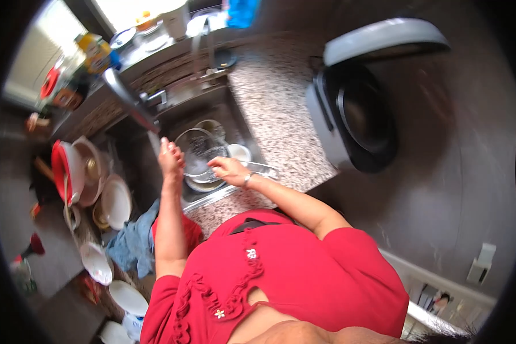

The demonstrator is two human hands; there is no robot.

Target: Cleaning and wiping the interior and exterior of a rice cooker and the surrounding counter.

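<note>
My left hand [171,160] is raised over the sink divider, just below the spout of a curved metal faucet [131,101]. Its fingers are partly curled, and blur hides whether they touch the spout. My right hand [231,170], with a band at the wrist, reaches over the right basin of the steel sink [247,116]. Its fingertips are at a clear glass bowl [188,144]; whether they grip it cannot be seen. A white cup [239,153] stands beside the bowl, and another clear glass piece [262,168] shows past my wrist.
Speckled countertop [279,116] borders the sink, with a black-and-grey appliance [361,120], lid raised, to the right. Bottles, including a yellow one [92,53], line the windowsill. Left are stacked basins [84,172], a white bowl [116,202] and a blue cloth [133,243].
</note>
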